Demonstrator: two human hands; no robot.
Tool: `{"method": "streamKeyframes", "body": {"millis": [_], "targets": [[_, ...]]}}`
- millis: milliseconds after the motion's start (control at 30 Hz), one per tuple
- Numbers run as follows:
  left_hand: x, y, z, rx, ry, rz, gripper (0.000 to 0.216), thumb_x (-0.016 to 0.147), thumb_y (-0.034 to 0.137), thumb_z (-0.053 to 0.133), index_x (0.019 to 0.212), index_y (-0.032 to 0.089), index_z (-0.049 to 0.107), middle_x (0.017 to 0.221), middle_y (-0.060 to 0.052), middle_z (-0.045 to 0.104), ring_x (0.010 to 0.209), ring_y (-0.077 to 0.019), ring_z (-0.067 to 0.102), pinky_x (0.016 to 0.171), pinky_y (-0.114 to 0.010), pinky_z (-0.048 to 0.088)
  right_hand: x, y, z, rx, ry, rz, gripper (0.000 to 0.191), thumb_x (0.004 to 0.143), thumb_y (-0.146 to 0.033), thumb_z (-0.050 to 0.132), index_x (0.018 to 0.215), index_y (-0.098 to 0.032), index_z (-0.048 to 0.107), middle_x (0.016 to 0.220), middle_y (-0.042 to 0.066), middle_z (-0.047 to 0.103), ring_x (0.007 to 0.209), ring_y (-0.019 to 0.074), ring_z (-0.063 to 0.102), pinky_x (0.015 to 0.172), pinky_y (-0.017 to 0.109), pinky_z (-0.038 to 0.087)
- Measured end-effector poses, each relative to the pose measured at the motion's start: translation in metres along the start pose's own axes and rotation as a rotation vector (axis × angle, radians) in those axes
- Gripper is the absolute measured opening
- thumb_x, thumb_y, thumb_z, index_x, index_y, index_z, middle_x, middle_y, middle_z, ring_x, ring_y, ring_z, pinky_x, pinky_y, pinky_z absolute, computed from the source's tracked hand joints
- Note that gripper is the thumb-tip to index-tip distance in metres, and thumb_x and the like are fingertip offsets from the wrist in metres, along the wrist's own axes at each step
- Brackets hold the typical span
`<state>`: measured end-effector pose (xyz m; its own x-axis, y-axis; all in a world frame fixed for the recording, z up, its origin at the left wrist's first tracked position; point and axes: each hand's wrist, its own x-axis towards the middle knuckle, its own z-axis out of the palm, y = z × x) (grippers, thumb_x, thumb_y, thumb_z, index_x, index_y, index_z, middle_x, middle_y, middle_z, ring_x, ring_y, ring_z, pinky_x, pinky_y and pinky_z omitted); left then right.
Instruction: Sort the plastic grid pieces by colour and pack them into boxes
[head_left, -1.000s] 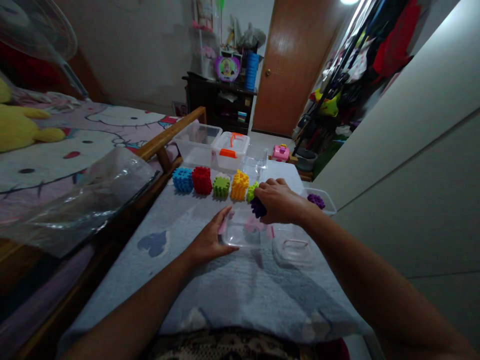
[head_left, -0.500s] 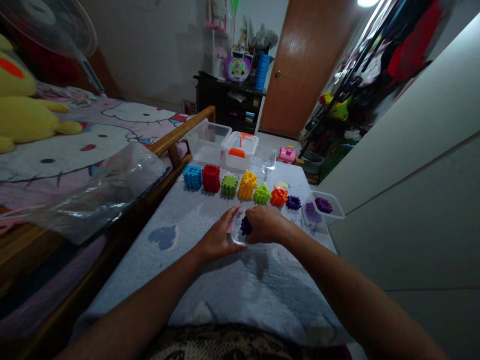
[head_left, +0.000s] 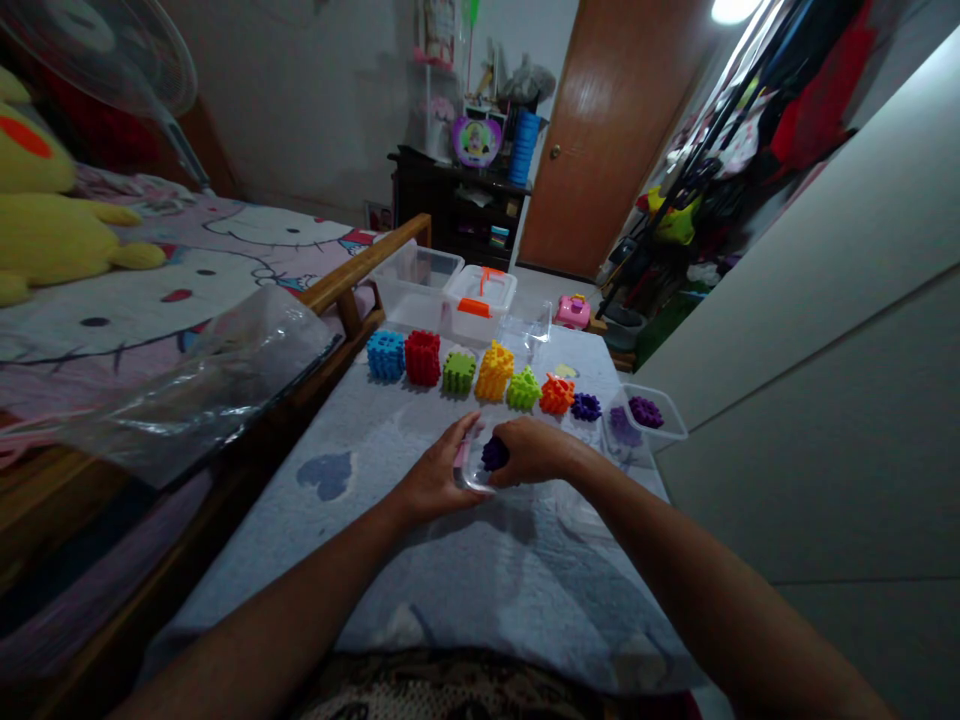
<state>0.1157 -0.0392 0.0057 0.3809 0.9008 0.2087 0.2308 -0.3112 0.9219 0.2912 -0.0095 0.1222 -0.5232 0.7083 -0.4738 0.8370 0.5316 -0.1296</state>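
My left hand is wrapped round the left side of a small clear plastic container on the cloth-covered table. Reaching into that container, my right hand has its fingers closed on a dark purple toy piece with bumpy edges. Just beyond my hands runs a row of stacked interlocking pieces: blue, red, green, yellow, lime, orange and a low purple one.
A clear tub with purple pieces stands at the table's right edge. Behind the row are a clear bin and a box with orange latches. A wooden bed rail borders the left, with a plastic bag beside it.
My right hand has shifted very slightly, and a bit more of the purple piece shows in the container. My left hand keeps its hold in the same place.
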Motion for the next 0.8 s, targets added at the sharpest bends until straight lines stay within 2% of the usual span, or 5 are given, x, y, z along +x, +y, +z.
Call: {"method": "streamKeyframes", "body": {"millis": [200, 367, 500, 633, 800], "targets": [[0.011, 0.0, -0.013, -0.174, -0.188, -0.04, 0.109, 0.057, 0.027, 0.088, 0.148, 0.024, 0.027, 0.142, -0.016, 0.047, 0.132, -0.0342, 0.046, 0.111, -0.05, 0.035, -0.018, 0.002, -0.004, -0.018, 0.16, -0.119, 0.049, 0.072, -0.036, 0.07, 0.113, -0.01, 0.064, 0.105, 0.015, 0.071, 0.093, 0.0263, 0.067, 0.071, 0.029, 0.047], [0.02, 0.0, -0.027, -0.258, -0.326, -0.043, 0.09, 0.062, 0.022, 0.082, 0.143, 0.032, 0.043, 0.145, -0.008, 0.042, 0.137, -0.0299, 0.038, 0.112, -0.043, 0.034, -0.025, 0.0, -0.001, -0.149, 0.085, -0.203, 0.048, 0.072, -0.023, 0.071, 0.117, -0.012, 0.059, 0.114, 0.015, 0.065, 0.094, 0.0244, 0.067, 0.072, 0.029, 0.049], [0.024, -0.001, -0.026, -0.36, -0.222, -0.17, 0.075, 0.071, 0.021, 0.073, 0.139, 0.035, 0.047, 0.131, -0.006, 0.053, 0.122, -0.0242, 0.051, 0.101, -0.04, 0.044, -0.02, -0.005, 0.011, -0.299, 0.072, -0.231, 0.037, 0.08, -0.012, 0.062, 0.117, -0.012, 0.059, 0.11, 0.015, 0.065, 0.092, 0.0251, 0.07, 0.07, 0.031, 0.053], [0.027, 0.0, -0.019, -0.468, 0.02, -0.356, 0.054, 0.075, 0.033, 0.069, 0.127, 0.027, 0.055, 0.111, -0.005, 0.06, 0.089, -0.016, 0.06, 0.076, -0.028, 0.05, -0.01, -0.007, 0.026, -0.358, 0.051, -0.23, 0.031, 0.083, -0.011, 0.058, 0.114, -0.013, 0.061, 0.107, 0.015, 0.067, 0.092, 0.0268, 0.071, 0.07, 0.034, 0.057], [0.025, 0.007, -0.015, -0.423, 0.1, -0.331, 0.046, 0.076, 0.051, 0.066, 0.111, 0.02, 0.063, 0.107, -0.006, 0.061, 0.072, -0.0119, 0.055, 0.056, -0.021, 0.042, -0.001, -0.009, 0.039, -0.333, -0.03, -0.203, 0.035, 0.079, -0.016, 0.062, 0.114, -0.011, 0.063, 0.109, 0.017, 0.067, 0.093, 0.0296, 0.071, 0.073, 0.037, 0.058]]}}
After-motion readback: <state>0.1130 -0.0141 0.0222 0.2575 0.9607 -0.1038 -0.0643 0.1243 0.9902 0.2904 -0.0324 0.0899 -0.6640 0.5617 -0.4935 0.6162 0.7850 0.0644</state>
